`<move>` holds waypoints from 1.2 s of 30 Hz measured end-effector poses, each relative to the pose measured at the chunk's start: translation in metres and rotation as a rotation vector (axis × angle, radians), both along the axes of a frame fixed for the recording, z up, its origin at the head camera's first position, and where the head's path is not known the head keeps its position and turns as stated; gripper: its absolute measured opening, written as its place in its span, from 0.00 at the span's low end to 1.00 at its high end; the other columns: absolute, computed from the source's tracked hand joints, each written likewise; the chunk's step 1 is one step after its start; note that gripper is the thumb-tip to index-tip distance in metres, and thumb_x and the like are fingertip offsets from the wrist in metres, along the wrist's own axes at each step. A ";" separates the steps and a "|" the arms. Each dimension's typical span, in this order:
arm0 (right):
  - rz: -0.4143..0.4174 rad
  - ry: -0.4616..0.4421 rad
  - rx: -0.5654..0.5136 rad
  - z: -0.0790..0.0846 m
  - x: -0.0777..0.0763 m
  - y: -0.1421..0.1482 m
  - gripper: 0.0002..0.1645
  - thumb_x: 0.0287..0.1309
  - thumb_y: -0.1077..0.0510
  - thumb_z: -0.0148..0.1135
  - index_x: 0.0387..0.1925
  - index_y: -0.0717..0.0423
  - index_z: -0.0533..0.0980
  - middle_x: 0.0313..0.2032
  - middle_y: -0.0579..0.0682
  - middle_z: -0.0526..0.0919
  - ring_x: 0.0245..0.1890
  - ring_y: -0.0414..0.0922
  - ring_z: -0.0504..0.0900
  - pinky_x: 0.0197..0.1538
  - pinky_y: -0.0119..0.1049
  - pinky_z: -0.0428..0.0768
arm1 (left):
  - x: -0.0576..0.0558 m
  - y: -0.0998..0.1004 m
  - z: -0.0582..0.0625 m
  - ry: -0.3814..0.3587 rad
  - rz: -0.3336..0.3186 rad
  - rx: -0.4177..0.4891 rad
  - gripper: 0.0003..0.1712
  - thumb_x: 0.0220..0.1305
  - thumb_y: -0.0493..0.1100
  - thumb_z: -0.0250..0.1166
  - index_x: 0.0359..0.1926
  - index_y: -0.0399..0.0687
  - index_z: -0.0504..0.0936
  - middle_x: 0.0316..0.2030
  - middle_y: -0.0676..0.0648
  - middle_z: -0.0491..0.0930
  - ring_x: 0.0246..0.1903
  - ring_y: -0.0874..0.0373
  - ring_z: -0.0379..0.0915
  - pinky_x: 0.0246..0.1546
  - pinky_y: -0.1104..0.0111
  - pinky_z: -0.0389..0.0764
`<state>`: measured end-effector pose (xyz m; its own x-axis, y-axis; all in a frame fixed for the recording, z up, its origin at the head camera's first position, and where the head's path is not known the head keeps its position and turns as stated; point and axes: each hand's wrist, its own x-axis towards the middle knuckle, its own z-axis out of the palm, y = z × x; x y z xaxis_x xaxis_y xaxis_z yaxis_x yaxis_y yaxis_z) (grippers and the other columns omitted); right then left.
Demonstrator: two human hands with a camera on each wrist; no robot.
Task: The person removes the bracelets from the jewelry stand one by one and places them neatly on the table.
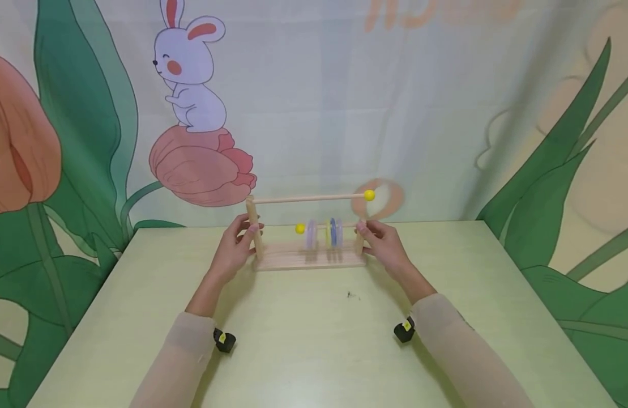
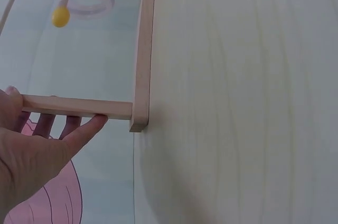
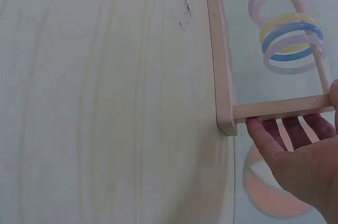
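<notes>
Between my hands is a wooden rack point(image 1: 314, 262), with a flat base, a post at each end and two rods. My left hand point(image 1: 232, 252) grips the taller left post point(image 2: 79, 106), fingers on one side and thumb at its end. The shorter right post point(image 3: 285, 108) is held by my right hand point(image 1: 387, 247) in a similar way. From the left post an upper rod runs right to a yellow ball point(image 1: 369, 195). The lower rod, ending in another yellow ball point(image 1: 300, 228), carries several rings: purple point(image 1: 311, 234), yellow point(image 3: 268, 27) and blue point(image 3: 270, 42). Whether the base touches the table cannot be told.
The pale table point(image 1: 303, 351) extends around the rack. Small dark marks point(image 1: 350, 295) are on its surface in front of the base. Behind the table's far edge hangs a printed cloth point(image 1: 293, 113) with a rabbit, flowers and leaves.
</notes>
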<state>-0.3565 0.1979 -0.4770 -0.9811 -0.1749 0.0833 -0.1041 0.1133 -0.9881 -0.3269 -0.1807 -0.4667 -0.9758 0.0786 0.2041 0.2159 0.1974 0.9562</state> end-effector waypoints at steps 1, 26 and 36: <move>0.003 -0.003 -0.004 0.000 0.000 0.000 0.37 0.77 0.40 0.60 0.69 0.66 0.74 0.66 0.66 0.78 0.69 0.63 0.75 0.64 0.60 0.80 | 0.000 -0.001 -0.001 0.000 -0.005 0.003 0.25 0.85 0.51 0.52 0.74 0.48 0.68 0.64 0.34 0.74 0.66 0.32 0.72 0.58 0.40 0.81; -0.009 0.000 -0.028 -0.001 0.001 -0.002 0.33 0.77 0.43 0.61 0.67 0.66 0.75 0.65 0.69 0.77 0.68 0.65 0.75 0.64 0.61 0.80 | -0.005 0.000 -0.001 0.004 0.019 0.006 0.24 0.84 0.52 0.54 0.72 0.50 0.70 0.62 0.35 0.77 0.64 0.34 0.75 0.56 0.40 0.82; -0.004 0.005 -0.020 -0.002 0.003 -0.003 0.32 0.78 0.43 0.59 0.68 0.64 0.75 0.66 0.69 0.76 0.69 0.64 0.74 0.64 0.61 0.79 | -0.005 0.000 -0.002 -0.001 0.035 -0.025 0.23 0.84 0.53 0.54 0.72 0.52 0.70 0.62 0.36 0.77 0.64 0.35 0.74 0.56 0.40 0.83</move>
